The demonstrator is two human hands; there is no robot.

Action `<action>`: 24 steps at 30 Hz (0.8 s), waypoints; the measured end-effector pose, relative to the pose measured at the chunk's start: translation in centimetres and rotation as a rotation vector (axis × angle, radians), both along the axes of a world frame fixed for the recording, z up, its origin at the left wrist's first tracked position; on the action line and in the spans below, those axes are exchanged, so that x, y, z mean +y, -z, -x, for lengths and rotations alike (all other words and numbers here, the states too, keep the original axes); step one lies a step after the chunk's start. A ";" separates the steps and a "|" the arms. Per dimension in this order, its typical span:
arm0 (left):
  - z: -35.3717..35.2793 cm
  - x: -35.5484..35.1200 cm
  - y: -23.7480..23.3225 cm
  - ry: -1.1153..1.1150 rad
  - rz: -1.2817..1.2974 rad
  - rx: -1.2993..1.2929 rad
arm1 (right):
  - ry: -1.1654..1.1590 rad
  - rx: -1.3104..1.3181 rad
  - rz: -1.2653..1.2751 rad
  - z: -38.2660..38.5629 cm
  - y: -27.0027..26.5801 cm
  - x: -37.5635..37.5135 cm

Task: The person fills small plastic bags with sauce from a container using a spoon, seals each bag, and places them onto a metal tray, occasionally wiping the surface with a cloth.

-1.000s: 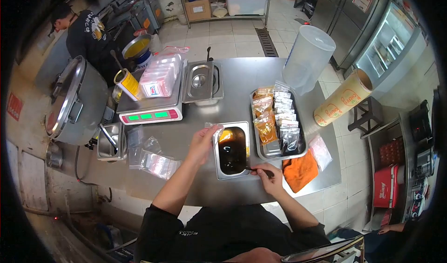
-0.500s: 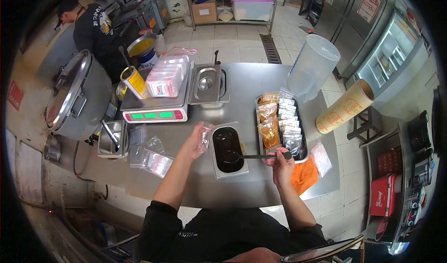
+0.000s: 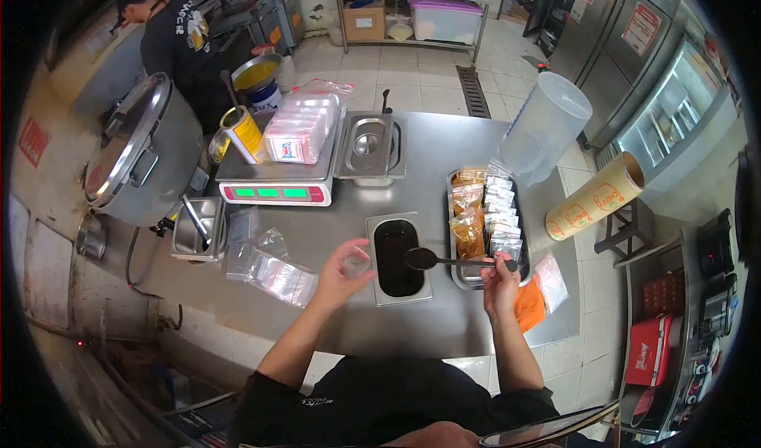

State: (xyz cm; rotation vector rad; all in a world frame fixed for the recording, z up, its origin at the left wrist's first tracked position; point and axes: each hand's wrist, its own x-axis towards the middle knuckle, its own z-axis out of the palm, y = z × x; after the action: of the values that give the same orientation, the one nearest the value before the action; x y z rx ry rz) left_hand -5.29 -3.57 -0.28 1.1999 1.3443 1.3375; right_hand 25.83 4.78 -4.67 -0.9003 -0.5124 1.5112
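Observation:
My left hand [image 3: 341, 277] has its fingers curled round a small clear plastic bag [image 3: 357, 263], just left of a deep steel container [image 3: 403, 298]. Dark liquid [image 3: 396, 242] fills part of that container. In my right hand [image 3: 499, 285] is the handle end of a black spoon [image 3: 422, 258]. Its dark-coated bowl is over the container's right side, pointing towards the bag. Beyond my right hand, a steel tray [image 3: 476, 285] carries rows of filled sachets, orange-brown ones [image 3: 468, 230] on the left and dark ones [image 3: 502, 210] on the right.
Flat plastic bags [image 3: 277, 277] lie left of my left hand. Farther back are a scale [image 3: 273, 194] bearing a bag pack [image 3: 297, 135] and a lidded steel pan [image 3: 366, 151]. An orange cloth [image 3: 529, 307] sits at right. Another person [image 3: 178, 44] stands back left.
The spoon has risen out of the dark liquid and now sits higher. My left hand has turned, its thumb and fingers spread wider round the bag. The whole view has shifted slightly.

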 end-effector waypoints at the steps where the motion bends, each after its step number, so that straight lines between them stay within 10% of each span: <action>1: -0.6 0.2 -0.4 0.016 -0.005 0.007 | 0.015 -0.016 -0.007 -0.4 -0.1 0.1; 24: -5.5 5.2 -2.0 -0.056 -0.215 0.344 | -0.117 -0.158 -0.417 1.7 -14.3 5.1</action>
State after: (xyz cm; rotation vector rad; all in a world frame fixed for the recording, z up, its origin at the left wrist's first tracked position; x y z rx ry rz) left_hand 0.25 1.64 1.69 1.6055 1.5085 1.3859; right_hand 24.14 9.85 9.62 -0.6720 -0.9699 1.3718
